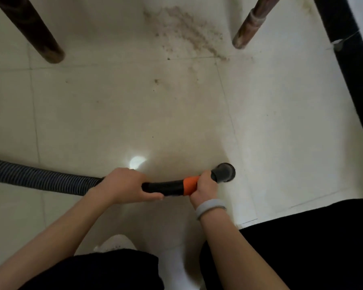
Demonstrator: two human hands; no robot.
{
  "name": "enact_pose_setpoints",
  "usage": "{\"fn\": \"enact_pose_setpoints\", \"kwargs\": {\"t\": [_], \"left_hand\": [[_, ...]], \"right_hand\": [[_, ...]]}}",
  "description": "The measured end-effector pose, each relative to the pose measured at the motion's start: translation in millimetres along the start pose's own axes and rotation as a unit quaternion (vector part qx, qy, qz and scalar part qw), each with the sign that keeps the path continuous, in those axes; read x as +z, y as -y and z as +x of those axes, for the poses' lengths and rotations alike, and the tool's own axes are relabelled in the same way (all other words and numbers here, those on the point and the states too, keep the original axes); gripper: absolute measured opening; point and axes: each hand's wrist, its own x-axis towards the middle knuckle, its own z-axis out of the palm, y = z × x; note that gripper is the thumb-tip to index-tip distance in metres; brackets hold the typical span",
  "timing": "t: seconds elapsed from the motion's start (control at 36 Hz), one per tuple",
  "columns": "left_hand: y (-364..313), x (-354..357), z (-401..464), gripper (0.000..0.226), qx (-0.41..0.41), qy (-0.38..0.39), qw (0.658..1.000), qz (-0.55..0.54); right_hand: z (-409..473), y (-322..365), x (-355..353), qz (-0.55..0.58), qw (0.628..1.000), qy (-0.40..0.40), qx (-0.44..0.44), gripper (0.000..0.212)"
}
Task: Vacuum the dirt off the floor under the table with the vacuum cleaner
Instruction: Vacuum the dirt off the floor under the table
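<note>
Both hands, left hand [124, 185] and right hand [203, 190], grip the vacuum nozzle [223, 172] at lower centre; open tile floor [113, 114] separates it from the dirt [189, 30] between two table legs [252, 24] above.

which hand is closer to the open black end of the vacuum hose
Right. The right hand grips the orange collar directly behind the open nozzle end. The left hand holds farther back, where the ribbed hose meets the black tube.

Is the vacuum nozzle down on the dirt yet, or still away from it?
Away from it. The black round vacuum nozzle is held near the person, while the brown scattered dirt patch lies far ahead between the two dark wooden table legs.
</note>
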Motion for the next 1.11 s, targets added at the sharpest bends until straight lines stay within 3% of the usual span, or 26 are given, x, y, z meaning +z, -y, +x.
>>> {"fn": "enact_pose_setpoints", "kwargs": {"t": [0.17, 0.22, 0.31, 0.44, 0.61, 0.69, 0.81, 0.97, 1.11], "left_hand": [[-32.7, -14.2, 26.8, 0.062, 0.037, -0.019, 0.998, 0.053], [-38.1, -15.0, 29.6, 0.058, 0.019, -0.038, 0.998, 0.051], [-32.5, -6.1, 25.2, 0.052, -0.025, -0.061, 0.998, 0.001], [-10.5, 0.3, 22.1, 0.079, -0.038, -0.048, 0.997, -0.047], [-38.8, -2.9, 49.6, 0.087, 0.074, 0.021, 0.997, 0.010], [-59.7, -9.4, 64.1, 0.087, 0.090, 0.009, 0.995, 0.041], [-60.7, -19.4, 66.4, 0.066, 0.033, -0.030, 0.999, 0.009], [-36.2, -10.7, 43.3, 0.072, -0.076, -0.103, 0.988, -0.091], [-35.9, -3.8, 41.5, 0.065, -0.046, -0.044, 0.995, -0.073]], "right_hand": [[13.7, 19.2, -16.8, 0.065, 0.996, -0.060, -0.020, 0.043], [14.0, 34.6, -12.0, 0.088, 0.995, -0.022, -0.032, 0.031], [9.5, 56.6, 6.4, 0.106, 0.991, 0.073, -0.027, 0.031], [0.5, 58.4, 32.9, 0.091, 0.982, 0.165, -0.017, 0.036], [27.9, 33.0, -27.7, 0.170, 0.985, 0.042, 0.012, 0.035], [36.2, 38.6, -44.8, 0.182, 0.983, -0.008, -0.004, 0.033], [39.1, 69.5, -22.8, 0.169, 0.984, 0.033, -0.053, 0.032], [31.3, 84.3, 33.5, 0.044, 0.976, 0.188, -0.102, 0.040], [36.4, 57.3, 20.6, 0.068, 0.989, 0.103, -0.076, 0.039]]}}
